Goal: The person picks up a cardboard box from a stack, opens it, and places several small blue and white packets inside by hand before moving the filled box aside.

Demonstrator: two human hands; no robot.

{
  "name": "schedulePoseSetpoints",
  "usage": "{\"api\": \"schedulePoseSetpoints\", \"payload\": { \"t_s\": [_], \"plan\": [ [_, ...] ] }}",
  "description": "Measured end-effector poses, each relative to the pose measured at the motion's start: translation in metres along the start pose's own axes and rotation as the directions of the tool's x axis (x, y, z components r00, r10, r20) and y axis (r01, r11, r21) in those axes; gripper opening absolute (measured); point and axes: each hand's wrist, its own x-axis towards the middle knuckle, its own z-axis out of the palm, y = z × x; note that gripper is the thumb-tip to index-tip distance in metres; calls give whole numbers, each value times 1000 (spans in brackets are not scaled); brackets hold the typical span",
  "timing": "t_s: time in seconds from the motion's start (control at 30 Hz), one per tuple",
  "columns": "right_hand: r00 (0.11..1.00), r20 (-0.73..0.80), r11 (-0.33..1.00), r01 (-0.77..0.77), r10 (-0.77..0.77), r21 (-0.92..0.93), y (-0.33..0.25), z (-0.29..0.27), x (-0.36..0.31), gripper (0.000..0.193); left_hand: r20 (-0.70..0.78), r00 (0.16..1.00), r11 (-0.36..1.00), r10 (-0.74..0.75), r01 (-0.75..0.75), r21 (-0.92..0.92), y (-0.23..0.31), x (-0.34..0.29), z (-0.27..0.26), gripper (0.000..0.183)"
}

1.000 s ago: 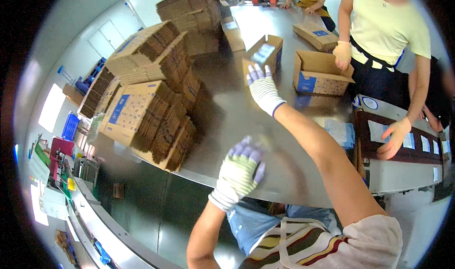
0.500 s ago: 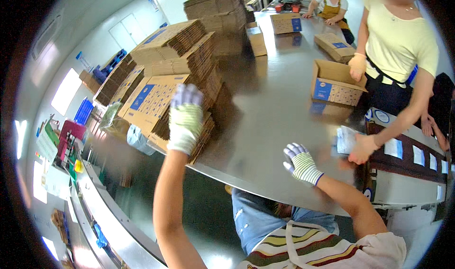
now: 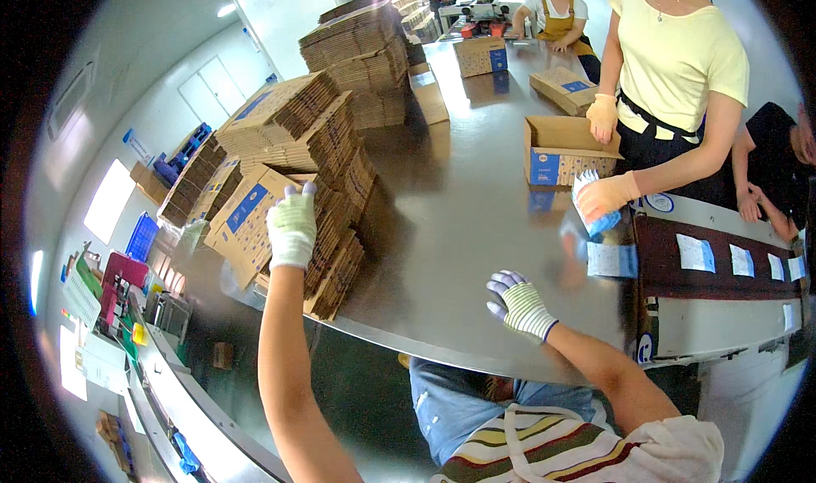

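My left hand [image 3: 291, 230], in a striped glove with grey fingertips, grips the right edge of a flattened cardboard carton [image 3: 240, 232] with a blue panel. The carton tilts up against a tall stack of flattened cartons [image 3: 323, 130] at the table's left edge. My fingertips curl over the carton's edge; its lower part hangs towards the table's rim. My right hand [image 3: 520, 306], gloved alike, rests low over the metal table [image 3: 459, 236] with fingers apart and nothing in them.
A co-worker's orange-gloved hand [image 3: 605, 201] holds several blue-and-white packets beside an open carton [image 3: 571, 156]. Right of the table, a conveyor [image 3: 667, 247] carries more packets. Another carton stack [image 3: 361, 66] stands behind, and a second person sits at the far end.
My left hand has closed on a flattened carton and tipped it up and leftward off the stack. The co-worker lifted packets from the conveyor's end towards the open carton. My right hand stays put.
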Motion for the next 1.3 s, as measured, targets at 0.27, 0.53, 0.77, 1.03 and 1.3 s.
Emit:
{"api": "schedulePoseSetpoints", "payload": {
  "t_s": [0.27,0.53,0.77,1.03,1.3],
  "plan": [
    [985,7,939,-168,174,299,10,-10,3,36,-597,795,892,104,-340,-297,39,-137,-124,36],
    [827,-316,220,238,464,946,15,-114,65,41,0,946,-75,-325,-26,-997,74,-186,-77,38],
    [923,-149,203,79,356,976,-6,-140,7,45,289,913,-345,-289,182,-921,97,-173,12,53],
    [952,-55,142,13,300,990,10,-119,8,66,397,917,-357,47,386,-850,90,-168,-10,51],
    [961,-167,925,261,-222,276,-12,-152,26,37,306,880,169,363,261,-951,81,-167,9,63]
  ]
}}
